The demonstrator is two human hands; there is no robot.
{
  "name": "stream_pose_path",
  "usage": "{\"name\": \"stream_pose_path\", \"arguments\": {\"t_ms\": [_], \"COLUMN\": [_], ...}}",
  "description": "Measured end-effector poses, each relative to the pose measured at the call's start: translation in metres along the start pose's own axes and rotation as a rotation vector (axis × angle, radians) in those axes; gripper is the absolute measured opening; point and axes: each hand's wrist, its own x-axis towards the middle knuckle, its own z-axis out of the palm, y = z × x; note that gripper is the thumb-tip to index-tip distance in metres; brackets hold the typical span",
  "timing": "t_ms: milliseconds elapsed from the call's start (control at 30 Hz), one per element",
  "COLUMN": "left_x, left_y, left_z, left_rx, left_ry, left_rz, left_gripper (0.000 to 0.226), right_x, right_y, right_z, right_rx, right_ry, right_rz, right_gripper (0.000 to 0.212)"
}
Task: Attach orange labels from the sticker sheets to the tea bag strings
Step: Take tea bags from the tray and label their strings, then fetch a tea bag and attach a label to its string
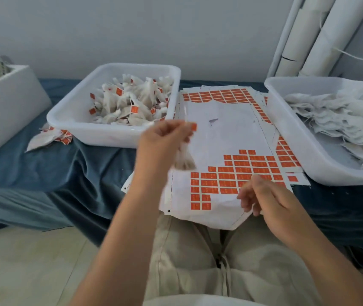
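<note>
Your left hand (163, 138) pinches a gauzy tea bag (184, 161); your right hand (264, 198), loosely curled, hovers over the papery sticker sheet (209, 133).

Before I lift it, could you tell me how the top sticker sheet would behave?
The top sticker sheet will probably flop: its near edge droops off the table. It looks thin and light, so it may slide on the sheets beneath.

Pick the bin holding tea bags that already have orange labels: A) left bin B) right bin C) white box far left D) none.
A: the left bin holds tea bags with orange labels, while the bags in the right bin show no orange.
</note>
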Motion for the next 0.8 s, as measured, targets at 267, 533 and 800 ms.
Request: {"name": "stream_pose_path", "arguments": {"t_ms": [267,533,800], "left_x": [0.154,0.189,0.153], "left_y": [0.063,0.031,0.039], "left_z": [-0.042,-0.079,-0.077], "left_rx": [0.424,0.882,0.824], "left_ry": [0.242,0.282,0.442], "left_rz": [0.189,0.099,0.354], "left_gripper": [0.012,0.022,0.041], "right_x": [-0.002,0.000,0.005], "right_y": [-0.004,-0.003,-0.009], "right_z": [0.001,-0.007,-0.041], "right_rx": [0.004,-0.061,-0.214], "right_ry": [-0.032,-0.005,0.140], "right_rz": [0.064,0.031,-0.031], "right_gripper": [0.058,0.055,0.021]}}
